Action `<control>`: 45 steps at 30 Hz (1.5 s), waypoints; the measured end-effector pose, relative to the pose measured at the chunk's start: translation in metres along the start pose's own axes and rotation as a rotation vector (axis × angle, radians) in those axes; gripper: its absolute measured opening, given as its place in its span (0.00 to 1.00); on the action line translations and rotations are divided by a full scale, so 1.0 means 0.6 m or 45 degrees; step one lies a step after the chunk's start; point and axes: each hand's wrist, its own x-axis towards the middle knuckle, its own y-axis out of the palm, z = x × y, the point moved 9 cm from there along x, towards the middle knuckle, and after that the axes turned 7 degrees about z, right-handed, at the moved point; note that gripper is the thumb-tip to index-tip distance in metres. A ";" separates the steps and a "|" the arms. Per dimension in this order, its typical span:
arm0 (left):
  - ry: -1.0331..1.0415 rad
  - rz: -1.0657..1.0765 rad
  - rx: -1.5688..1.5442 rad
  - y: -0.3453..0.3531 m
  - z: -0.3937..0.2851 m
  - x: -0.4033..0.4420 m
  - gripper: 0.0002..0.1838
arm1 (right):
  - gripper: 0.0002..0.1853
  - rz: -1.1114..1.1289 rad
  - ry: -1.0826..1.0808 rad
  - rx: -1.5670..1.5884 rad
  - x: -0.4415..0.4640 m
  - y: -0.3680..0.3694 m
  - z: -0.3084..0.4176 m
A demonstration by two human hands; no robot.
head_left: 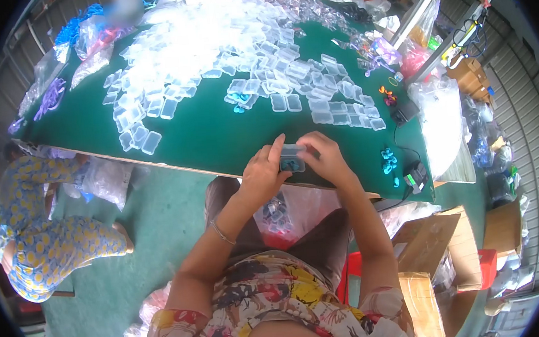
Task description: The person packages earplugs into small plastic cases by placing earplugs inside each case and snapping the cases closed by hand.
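Observation:
A small clear plastic box (291, 152) with small teal pieces (290, 165) inside is held at the table's front edge. My left hand (265, 171) grips it along its left side, thumb near the front and index finger raised by the upper corner. At the right side, my right hand (324, 158) has its fingertips on the box's upper edge. Whether the lid is fully closed I cannot tell. Farther in, another clear box (238, 87) lies with teal pieces (239, 109) in and beside it.
A green table (197, 133) carries a big heap of clear plastic boxes (209, 46). Teal pieces (388, 160), orange pieces (388, 96) and a black device (416, 178) with a cable lie right. Another person (52, 217) sits left; a cardboard box (427, 245) stands right.

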 end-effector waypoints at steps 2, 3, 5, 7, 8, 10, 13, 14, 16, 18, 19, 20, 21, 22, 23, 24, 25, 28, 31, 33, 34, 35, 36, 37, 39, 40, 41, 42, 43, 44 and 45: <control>0.098 0.006 0.128 0.009 -0.001 0.002 0.28 | 0.18 0.004 -0.151 -0.091 -0.018 0.004 0.030; 0.204 0.016 0.261 0.016 -0.012 0.002 0.25 | 0.18 -0.001 -0.303 -0.180 -0.030 0.007 0.052; 0.223 -0.006 0.291 0.022 -0.017 0.007 0.22 | 0.17 -0.113 -0.326 -0.255 -0.039 0.017 0.042; 0.237 -0.029 0.329 0.024 -0.018 0.007 0.18 | 0.15 -0.240 -0.372 -0.308 -0.045 0.019 0.033; 0.232 -0.018 0.279 0.027 -0.014 0.007 0.14 | 0.15 -0.242 -0.375 -0.305 -0.050 0.020 0.026; 0.238 -0.008 0.236 0.026 -0.012 0.006 0.11 | 0.13 -0.091 -0.219 -0.146 -0.047 0.027 0.006; 0.230 -0.104 0.038 0.012 -0.016 -0.007 0.09 | 0.09 -0.001 -0.163 -0.055 -0.046 0.034 0.007; 0.181 -0.116 -0.030 0.009 -0.012 -0.010 0.09 | 0.09 0.001 -0.166 -0.058 -0.038 0.027 0.003; 0.130 -0.134 -0.092 0.006 -0.014 -0.024 0.09 | 0.07 0.162 -0.072 0.334 -0.001 0.021 -0.026; 0.161 0.001 -0.031 0.027 -0.035 -0.045 0.12 | 0.10 -0.200 -0.245 -0.048 0.045 -0.022 -0.011; 0.177 0.165 0.056 0.056 -0.045 -0.058 0.13 | 0.11 -0.312 -0.235 -0.431 0.064 -0.022 -0.009; 0.190 0.329 0.145 0.089 -0.052 -0.074 0.14 | 0.13 -0.426 -0.218 -0.811 0.075 -0.017 -0.005; 0.194 0.321 0.161 0.108 -0.051 -0.086 0.14 | 0.13 -0.436 -0.232 -0.807 0.084 -0.011 -0.017; 0.185 0.434 0.188 0.139 -0.047 -0.098 0.15 | 0.14 -0.391 -0.185 -0.957 0.098 0.004 -0.029; 0.173 0.548 0.212 0.164 -0.035 -0.109 0.16 | 0.15 -0.343 -0.135 -1.106 0.110 0.018 -0.042; 0.168 0.539 0.218 0.156 -0.030 -0.106 0.16 | 0.15 -0.342 -0.147 -1.104 0.110 0.019 -0.036; 0.181 0.513 0.171 0.143 -0.029 -0.099 0.16 | 0.14 -0.301 -0.156 -1.077 0.103 0.018 -0.027; 0.234 0.140 0.112 0.032 -0.018 -0.047 0.09 | 0.09 -0.273 -0.250 -0.973 0.062 0.027 -0.010; -0.076 -0.254 0.315 -0.079 0.080 0.025 0.09 | 0.09 -0.287 -0.218 -0.888 0.014 0.026 0.020; -0.317 -0.291 0.359 -0.105 0.147 0.070 0.10 | 0.11 -0.287 -0.145 -0.749 -0.003 0.027 0.017; -0.393 -0.255 0.384 -0.110 0.166 0.088 0.11 | 0.11 -0.295 -0.141 -0.754 -0.007 0.030 0.017; -0.381 -0.250 0.381 -0.113 0.172 0.101 0.11 | 0.12 -0.309 -0.135 -0.644 -0.011 0.031 0.014; -0.433 -0.194 0.512 -0.108 0.180 0.112 0.12 | 0.12 -0.328 -0.121 -0.537 -0.016 0.031 0.010; -0.470 -0.130 0.636 -0.096 0.186 0.125 0.13 | 0.14 -0.339 -0.104 -0.489 -0.018 0.029 0.012; -0.411 -0.118 0.690 -0.075 0.215 0.139 0.12 | 0.14 -0.433 -0.117 -0.378 -0.028 0.018 0.026; -0.415 -0.118 0.681 -0.072 0.214 0.140 0.11 | 0.14 -0.495 -0.173 -0.244 -0.045 -0.002 0.031; -0.311 -0.142 0.650 -0.070 0.209 0.137 0.09 | 0.14 -0.530 -0.130 -0.267 -0.064 -0.026 0.028; -0.170 -0.158 0.597 -0.070 0.197 0.132 0.07 | 0.13 -0.580 -0.138 -0.304 -0.079 -0.049 0.033; -0.105 -0.142 0.538 -0.073 0.175 0.123 0.06 | 0.12 -0.623 -0.153 -0.336 -0.090 -0.068 0.036; -0.089 -0.129 0.527 -0.072 0.162 0.116 0.06 | 0.09 -0.700 -0.136 -0.464 -0.112 -0.102 0.033; 0.024 -0.095 0.437 -0.067 0.144 0.109 0.06 | 0.08 -0.764 -0.024 -0.604 -0.135 -0.137 0.019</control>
